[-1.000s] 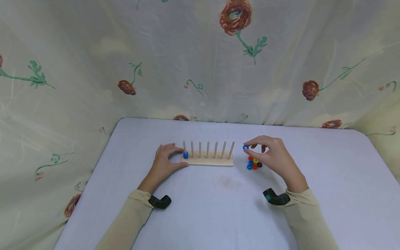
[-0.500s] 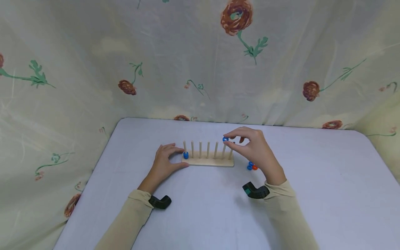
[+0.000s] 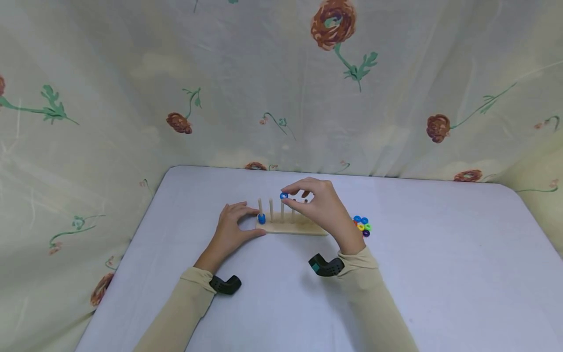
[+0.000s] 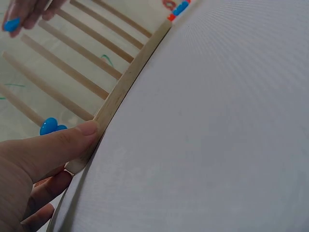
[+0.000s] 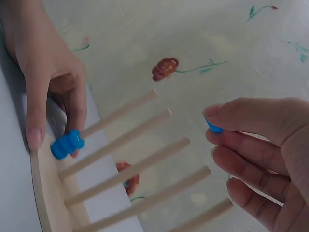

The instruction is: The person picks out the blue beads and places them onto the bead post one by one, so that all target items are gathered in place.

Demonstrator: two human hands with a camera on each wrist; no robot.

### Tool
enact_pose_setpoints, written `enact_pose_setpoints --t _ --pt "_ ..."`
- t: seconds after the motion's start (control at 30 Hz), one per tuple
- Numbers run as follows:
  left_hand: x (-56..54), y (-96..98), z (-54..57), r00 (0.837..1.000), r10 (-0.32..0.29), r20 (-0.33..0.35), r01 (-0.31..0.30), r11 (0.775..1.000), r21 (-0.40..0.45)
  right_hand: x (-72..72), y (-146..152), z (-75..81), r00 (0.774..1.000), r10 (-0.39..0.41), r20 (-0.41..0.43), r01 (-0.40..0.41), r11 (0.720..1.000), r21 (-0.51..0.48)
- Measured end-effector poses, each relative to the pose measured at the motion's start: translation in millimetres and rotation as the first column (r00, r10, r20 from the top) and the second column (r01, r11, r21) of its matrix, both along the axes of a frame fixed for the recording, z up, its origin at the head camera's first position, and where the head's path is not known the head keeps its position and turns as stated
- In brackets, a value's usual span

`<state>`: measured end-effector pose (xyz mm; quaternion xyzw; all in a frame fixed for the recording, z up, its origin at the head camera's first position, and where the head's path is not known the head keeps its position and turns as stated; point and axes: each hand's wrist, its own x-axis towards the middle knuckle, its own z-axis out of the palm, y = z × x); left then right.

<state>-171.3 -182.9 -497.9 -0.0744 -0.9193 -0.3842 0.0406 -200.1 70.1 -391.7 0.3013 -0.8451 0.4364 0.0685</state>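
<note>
A wooden peg rack (image 3: pixel 290 228) with several upright pegs stands on the table. My left hand (image 3: pixel 232 226) grips its left end, the thumb at the front edge of the base, as the left wrist view shows. Blue beads (image 5: pixel 67 144) are stacked low on the leftmost peg. Between thumb and forefinger my right hand (image 3: pixel 317 200) pinches another blue bead (image 3: pixel 284 196), held above the pegs near the rack's middle and apart from the stacked beads. In the right wrist view the fingertips cover most of this bead. In the head view my right hand hides the rack's right-hand pegs.
A cluster of loose beads (image 3: pixel 361 227) in blue, yellow, green, dark and red lies right of the rack, partly behind my right wrist. The white-covered table (image 3: pixel 440 254) ends at a flowered curtain (image 3: pixel 281 98) behind.
My right hand has carried the pinched blue bead leftward, from above the loose beads to over the rack's middle. My left hand and the rack have stayed put.
</note>
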Motion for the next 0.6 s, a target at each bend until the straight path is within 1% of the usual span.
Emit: enact_pose_setpoints --t 0.23,0.4,0.47,0.6 --pt "-0.4 -0.5 0.2 1.000 -0.006 -0.005 0.006 1.000 0.005 -1.8 -22.1 -4.5 1.000 0.026 -0.011 -0.026 1.000 0.017" --pt "-0.4 -0.9 -0.5 1.000 -0.007 -0.010 0.007 1.000 -0.003 -1.5 -35.6 -7.3 0.998 0.043 -0.042 -0.042 0.998 0.037" --pt "-0.3 -1.0 -0.9 1.000 -0.009 -0.012 0.009 1.000 -0.003 -0.7 -39.5 -9.4 0.997 0.040 -0.066 -0.037 0.998 0.052" --pt "-0.1 -1.0 -1.5 1.000 -0.011 -0.013 0.011 1.000 0.009 1.8 -44.9 -14.0 0.992 0.005 -0.127 0.005 0.997 0.076"
